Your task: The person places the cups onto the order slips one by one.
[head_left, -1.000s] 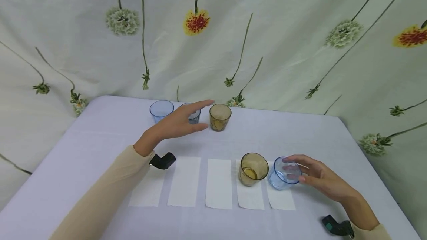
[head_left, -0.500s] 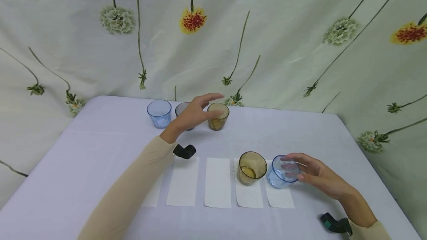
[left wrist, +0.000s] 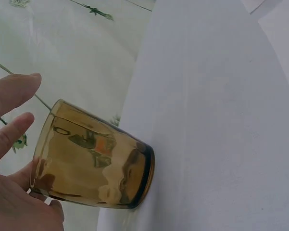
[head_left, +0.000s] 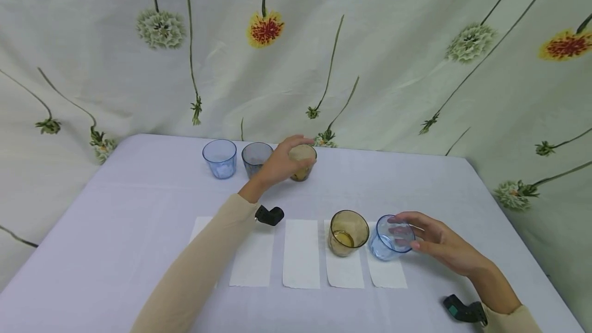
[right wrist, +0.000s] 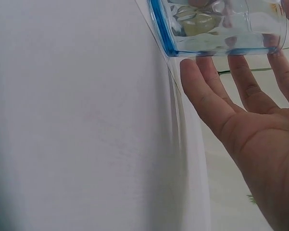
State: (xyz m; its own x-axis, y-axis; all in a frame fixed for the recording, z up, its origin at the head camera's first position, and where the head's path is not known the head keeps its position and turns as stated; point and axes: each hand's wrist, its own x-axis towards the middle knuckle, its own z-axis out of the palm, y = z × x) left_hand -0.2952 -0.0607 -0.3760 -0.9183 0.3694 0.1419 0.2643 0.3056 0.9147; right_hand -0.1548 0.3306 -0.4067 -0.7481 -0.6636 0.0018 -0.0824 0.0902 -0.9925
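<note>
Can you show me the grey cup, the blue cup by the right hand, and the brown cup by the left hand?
Grey cup (head_left: pixel 252 169): head view, front wall below the rim.
Blue cup (head_left: pixel 382 248): head view, lower side wall.
Brown cup (left wrist: pixel 94 156): left wrist view, middle of its side.

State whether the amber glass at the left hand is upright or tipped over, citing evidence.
Upright: the amber glass rests base-down on the white tabletop, and the head view shows its rim facing up.
</note>
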